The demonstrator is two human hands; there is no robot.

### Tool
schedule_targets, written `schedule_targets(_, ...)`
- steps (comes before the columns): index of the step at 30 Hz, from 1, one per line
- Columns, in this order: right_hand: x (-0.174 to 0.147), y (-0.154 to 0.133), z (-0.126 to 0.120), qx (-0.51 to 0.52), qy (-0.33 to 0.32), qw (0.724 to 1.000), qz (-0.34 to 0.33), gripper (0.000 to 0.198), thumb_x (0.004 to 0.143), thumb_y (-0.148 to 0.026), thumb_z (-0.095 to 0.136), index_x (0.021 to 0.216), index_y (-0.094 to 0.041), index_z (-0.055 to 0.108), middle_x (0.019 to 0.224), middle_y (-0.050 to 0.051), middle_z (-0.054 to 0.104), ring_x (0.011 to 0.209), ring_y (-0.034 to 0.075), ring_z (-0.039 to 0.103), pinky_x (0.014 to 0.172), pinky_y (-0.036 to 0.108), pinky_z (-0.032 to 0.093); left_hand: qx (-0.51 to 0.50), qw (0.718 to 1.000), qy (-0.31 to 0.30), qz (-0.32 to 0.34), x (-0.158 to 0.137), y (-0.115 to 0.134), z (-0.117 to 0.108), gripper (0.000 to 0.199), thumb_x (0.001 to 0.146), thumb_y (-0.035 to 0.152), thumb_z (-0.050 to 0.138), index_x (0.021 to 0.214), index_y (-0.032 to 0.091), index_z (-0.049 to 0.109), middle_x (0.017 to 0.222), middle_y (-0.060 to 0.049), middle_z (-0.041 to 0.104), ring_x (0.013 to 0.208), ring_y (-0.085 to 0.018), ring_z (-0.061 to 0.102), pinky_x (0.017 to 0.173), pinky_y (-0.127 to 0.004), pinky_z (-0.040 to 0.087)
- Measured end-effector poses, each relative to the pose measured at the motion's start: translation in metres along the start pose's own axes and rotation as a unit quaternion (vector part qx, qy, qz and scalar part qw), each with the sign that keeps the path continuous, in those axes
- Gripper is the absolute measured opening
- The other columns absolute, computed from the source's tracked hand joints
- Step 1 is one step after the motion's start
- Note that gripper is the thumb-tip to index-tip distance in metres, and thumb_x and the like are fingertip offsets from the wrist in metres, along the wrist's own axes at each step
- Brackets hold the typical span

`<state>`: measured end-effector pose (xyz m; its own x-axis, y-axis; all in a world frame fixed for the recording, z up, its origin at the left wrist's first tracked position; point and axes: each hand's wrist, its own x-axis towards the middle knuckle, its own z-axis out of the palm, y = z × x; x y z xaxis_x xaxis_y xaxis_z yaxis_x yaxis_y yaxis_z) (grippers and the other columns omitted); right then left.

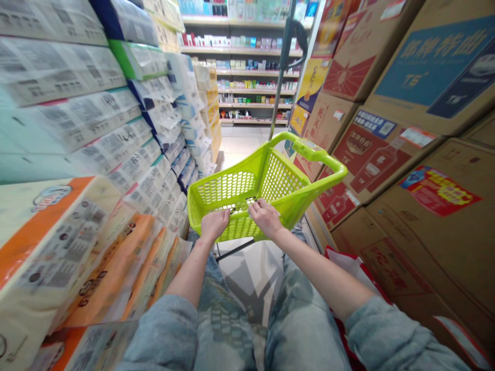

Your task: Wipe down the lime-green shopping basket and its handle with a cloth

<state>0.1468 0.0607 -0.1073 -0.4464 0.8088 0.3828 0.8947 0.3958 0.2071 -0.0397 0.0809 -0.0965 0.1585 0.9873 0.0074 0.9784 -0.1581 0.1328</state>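
In the middle of the head view stands a lime-green plastic shopping basket [243, 185] with perforated walls and a thick looped handle [309, 149] at its right end. My left hand [215, 224] is closed over the near rim, left of the middle. A little to the right, my right hand [266, 218] also grips that rim, its fingers curled over the edge. The inside floor of the basket is partly hidden by the near wall and my hands. Behind the handle rises a thin metal pole [279, 87] with a dark loop-shaped grip.
Stacked tissue packs [104, 111] line the left side, with orange-and-cream packs [112, 268] nearest me. Large cardboard cartons [367, 165] are piled on the right. Shelves [255, 72] of small goods cross the far end. Pale floor tiles [235, 136] run between the stacks.
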Motion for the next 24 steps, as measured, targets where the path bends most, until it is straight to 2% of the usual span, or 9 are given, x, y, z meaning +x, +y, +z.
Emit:
schedule_targets(2,-0.002,-0.004,-0.004,-0.014,-0.001,1.000,-0.018,0.019,0.091,-0.015,0.041,0.101,-0.015,0.057,0.093,0.011,0.059,0.094,0.024,0.046,0.076,0.036,0.043,0.002,1.000,-0.001,-0.002,-0.001,0.001,0.000,0.067,0.092,0.047,0.010,0.094,0.023,0.072,0.095,-0.008,0.072,0.091,-0.026,0.066,0.072,-0.033,0.048)
schedule_targets(5,-0.008,-0.002,-0.010,-0.023,0.024,0.998,-0.060,0.024,0.093,-0.020,0.041,0.112,-0.014,0.055,0.107,0.011,0.058,0.107,0.024,0.045,0.086,0.036,0.041,0.004,1.000,-0.003,0.002,-0.001,0.000,-0.001,0.066,0.092,0.047,0.011,0.094,0.023,0.072,0.095,-0.008,0.072,0.092,-0.026,0.066,0.072,-0.033,0.048)
schedule_targets(7,-0.015,0.007,-0.012,-0.030,0.044,0.995,-0.081,0.030,0.094,-0.026,0.041,0.118,-0.014,0.054,0.115,0.012,0.057,0.115,0.024,0.042,0.093,0.036,0.038,0.003,1.000,-0.002,0.005,-0.002,-0.001,-0.001,0.066,0.092,0.047,0.011,0.094,0.022,0.072,0.096,-0.008,0.072,0.092,-0.026,0.066,0.072,-0.033,0.048)
schedule_targets(9,-0.024,0.023,-0.016,-0.041,0.051,0.995,-0.072,0.034,0.094,-0.030,0.041,0.122,-0.013,0.052,0.118,0.013,0.056,0.116,0.025,0.042,0.094,0.036,0.036,0.002,1.000,-0.001,0.007,-0.001,-0.003,0.000,0.067,0.092,0.048,0.010,0.091,0.022,0.072,0.095,-0.008,0.072,0.092,-0.025,0.066,0.072,-0.032,0.047)
schedule_targets(13,-0.043,0.064,-0.031,-0.075,0.027,0.997,0.002,0.034,0.094,-0.026,0.039,0.123,-0.014,0.053,0.107,0.013,0.061,0.101,0.025,0.049,0.085,0.036,0.036,0.000,1.000,0.001,0.012,0.000,-0.006,0.005,0.071,0.092,0.050,0.007,0.086,0.021,0.072,0.090,-0.008,0.072,0.089,-0.024,0.066,0.070,-0.031,0.047)
schedule_targets(16,-0.051,0.087,-0.040,-0.091,0.033,0.995,0.032,0.035,0.093,-0.023,0.039,0.124,-0.015,0.052,0.105,0.013,0.062,0.102,0.026,0.048,0.093,0.040,0.031,0.000,1.000,0.001,0.011,0.001,-0.006,0.006,0.072,0.092,0.050,0.007,0.085,0.021,0.072,0.089,-0.008,0.072,0.088,-0.023,0.066,0.070,-0.030,0.047)
schedule_targets(20,-0.048,0.092,-0.038,-0.095,0.043,0.994,0.034,0.029,0.092,-0.018,0.035,0.110,-0.013,0.058,0.095,0.012,0.063,0.097,0.024,0.049,0.100,0.042,0.025,-0.003,1.000,-0.003,0.010,0.001,-0.005,0.005,0.070,0.092,0.049,0.007,0.089,0.022,0.072,0.092,-0.008,0.072,0.089,-0.023,0.066,0.071,-0.030,0.047)
schedule_targets(24,-0.037,0.086,-0.033,-0.104,0.022,0.994,0.020,0.027,0.093,-0.017,0.033,0.091,-0.013,0.060,0.083,0.011,0.061,0.086,0.023,0.049,0.095,0.038,0.029,-0.004,1.000,-0.008,0.007,0.001,-0.001,0.002,0.070,0.092,0.049,0.008,0.090,0.022,0.072,0.093,-0.008,0.072,0.091,-0.024,0.066,0.072,-0.031,0.047)
